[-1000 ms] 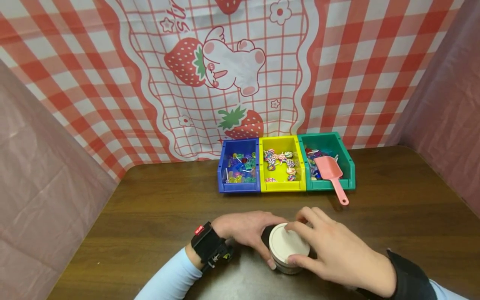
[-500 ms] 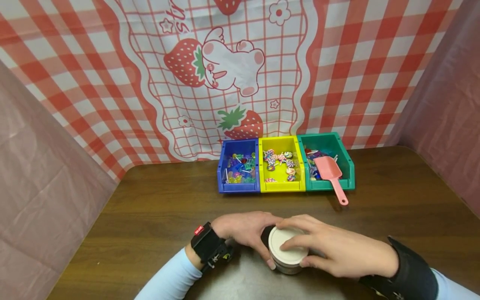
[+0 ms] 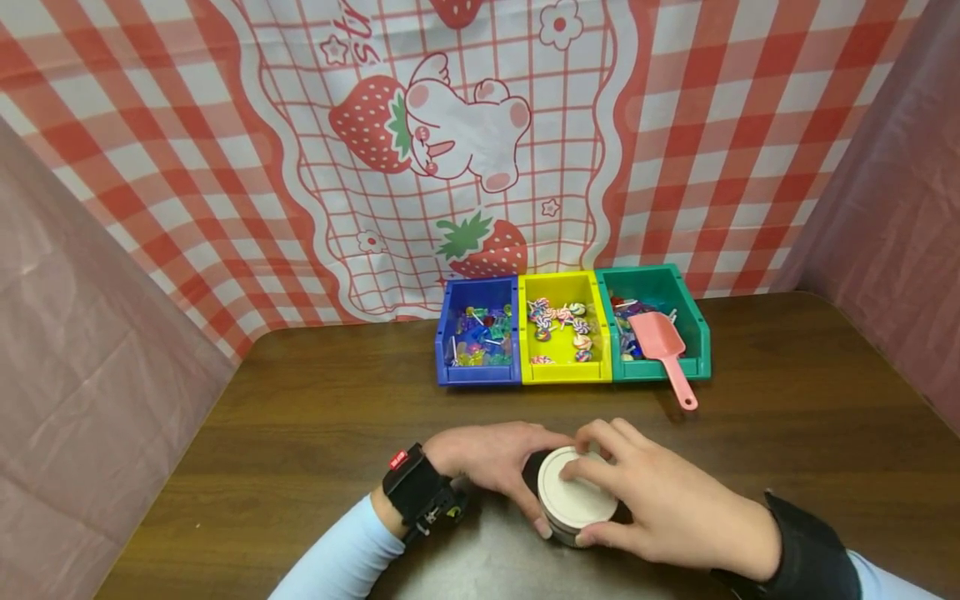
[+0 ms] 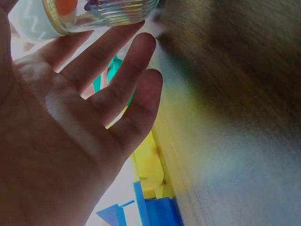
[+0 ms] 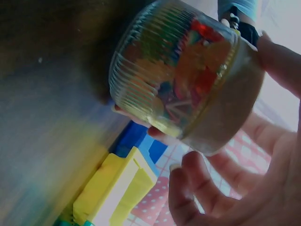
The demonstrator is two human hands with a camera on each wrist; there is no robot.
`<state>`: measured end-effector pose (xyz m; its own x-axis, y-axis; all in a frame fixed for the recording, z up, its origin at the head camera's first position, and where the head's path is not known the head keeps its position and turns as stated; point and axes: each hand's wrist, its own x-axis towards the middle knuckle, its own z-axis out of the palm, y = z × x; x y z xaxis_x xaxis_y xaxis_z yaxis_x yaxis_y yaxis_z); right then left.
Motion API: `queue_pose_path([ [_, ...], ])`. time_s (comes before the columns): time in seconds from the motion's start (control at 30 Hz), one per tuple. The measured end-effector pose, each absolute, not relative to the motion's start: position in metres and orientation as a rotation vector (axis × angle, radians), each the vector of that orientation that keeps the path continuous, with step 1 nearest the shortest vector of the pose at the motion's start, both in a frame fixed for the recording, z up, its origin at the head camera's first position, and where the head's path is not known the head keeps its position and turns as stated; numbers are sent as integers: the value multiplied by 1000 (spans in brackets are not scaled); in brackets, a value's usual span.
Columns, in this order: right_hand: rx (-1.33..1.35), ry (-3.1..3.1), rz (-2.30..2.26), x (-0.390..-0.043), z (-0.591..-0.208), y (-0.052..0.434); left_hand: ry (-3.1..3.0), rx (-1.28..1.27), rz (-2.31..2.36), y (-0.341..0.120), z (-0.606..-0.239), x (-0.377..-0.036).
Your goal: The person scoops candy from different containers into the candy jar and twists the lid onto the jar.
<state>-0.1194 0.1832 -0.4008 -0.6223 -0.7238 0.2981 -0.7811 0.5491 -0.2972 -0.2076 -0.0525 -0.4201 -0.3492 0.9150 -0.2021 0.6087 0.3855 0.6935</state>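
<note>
The ribbed glass jar (image 3: 573,521) of bright sweets stands on the brown table (image 3: 315,417) close to the person, well in front of the blue (image 3: 477,343), yellow (image 3: 564,340) and green (image 3: 660,325) bins, where a pink scoop (image 3: 663,346) leans. The left hand (image 3: 491,458) steadies the jar's side with fingers wrapped loosely against the glass. The right hand (image 3: 660,500), flatter across the white lid (image 3: 576,498) half a second ago, now curls its fingertips round the rim again — a fresh grip, so the lid is probably being turned, though which way cannot be told.
</note>
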Motion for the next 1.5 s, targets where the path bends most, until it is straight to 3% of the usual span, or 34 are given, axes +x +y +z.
queue_pose_path([
  [0.3,1214,-2634,704,-117,-405,181,2073,1344,689,-51,-421,-208],
  [0.63,1683,-2513,937,-136,-404,198,2077,1375,680,-51,-421,-208],
  [0.8,1774,-2519,964,-139,-405,200,2086,1343,676,-51,-420,-208],
  [1.5,1222,-2544,667,-116,-409,174,2083,1335,692,-52,-421,-207],
])
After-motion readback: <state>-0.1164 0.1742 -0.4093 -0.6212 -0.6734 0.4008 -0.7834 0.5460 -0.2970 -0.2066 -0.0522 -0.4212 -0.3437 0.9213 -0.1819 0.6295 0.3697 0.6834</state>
